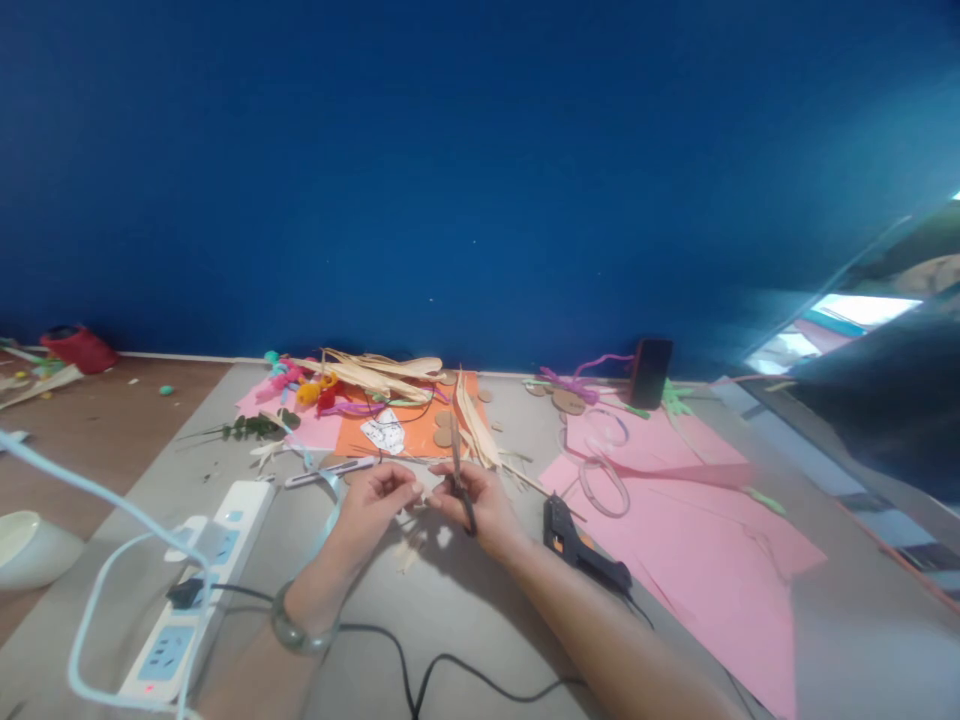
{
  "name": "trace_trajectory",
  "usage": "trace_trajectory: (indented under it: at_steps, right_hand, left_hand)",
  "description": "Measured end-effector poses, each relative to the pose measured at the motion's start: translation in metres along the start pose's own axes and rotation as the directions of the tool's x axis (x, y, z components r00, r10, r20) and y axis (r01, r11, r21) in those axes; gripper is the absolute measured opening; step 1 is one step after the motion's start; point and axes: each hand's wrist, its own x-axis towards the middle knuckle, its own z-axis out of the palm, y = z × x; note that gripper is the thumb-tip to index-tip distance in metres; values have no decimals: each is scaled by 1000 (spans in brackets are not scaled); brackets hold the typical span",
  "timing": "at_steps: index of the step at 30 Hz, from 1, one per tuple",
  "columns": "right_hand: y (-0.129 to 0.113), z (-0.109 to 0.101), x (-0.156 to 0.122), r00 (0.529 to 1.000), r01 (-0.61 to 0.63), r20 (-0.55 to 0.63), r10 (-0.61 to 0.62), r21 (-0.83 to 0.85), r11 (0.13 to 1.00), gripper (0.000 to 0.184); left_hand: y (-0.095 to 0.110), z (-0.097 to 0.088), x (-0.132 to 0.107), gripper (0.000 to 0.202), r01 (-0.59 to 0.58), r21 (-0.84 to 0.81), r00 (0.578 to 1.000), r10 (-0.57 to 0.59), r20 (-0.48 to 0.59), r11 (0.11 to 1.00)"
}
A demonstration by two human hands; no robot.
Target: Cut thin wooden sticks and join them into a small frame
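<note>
My right hand is closed round a pair of scissors with dark handles, the blades pointing away from me. My left hand pinches a small pale piece, too small to name, right beside the blades. Both hands hover over the grey table, close together. A translucent bangle sits on my left wrist. Small pale scraps lie on the table under the hands.
A black glue gun lies just right of my right hand, its cord trailing toward me. Pink paper sheets cover the right side. A white power strip lies at left. Straw strips, orange paper and a dark phone stand by the blue wall.
</note>
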Motion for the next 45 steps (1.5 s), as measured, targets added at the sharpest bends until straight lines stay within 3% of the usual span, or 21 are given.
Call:
trace_trajectory:
  at_steps: [9,14,19,24,31,34,37,45]
  right_hand:
    - [2,0,0,1000,17,-6,-18,-3,1000,43]
    - [4,1,0,999,42,0,-42,-3,999,41]
    - [4,1,1,997,65,-48,-66,-3,998,38]
    - [5,1,-1,972,184,-124,-199,-125,975,32]
    - [10,0,-5,897,320,-179,-404,-365,874,22]
    - [10,1,-3,894,307,-232,-384,-309,900,27]
    - [9,1,-2,924,264,-237,-300,-173,949,34]
    - [9,0,-1,955,211,-211,-211,-20,977,39]
  left_hand:
    - [-1,2,3,39,0,28,999,1,-32,1000]
    - [-4,1,4,20,-63,62,998,64,-3,996]
    - [-3,0,1,19,-42,69,999,43,-10,997]
    - [-2,0,-1,32,12,21,997,-14,75,1000]
    - [-9,-1,1,22,125,-25,988,-122,92,992]
    - [-6,-1,2,29,107,-19,993,-105,58,994]
    - [-5,-1,3,37,79,6,996,-79,44,997]
    - [-22,2,2,31,145,68,988,-148,32,987]
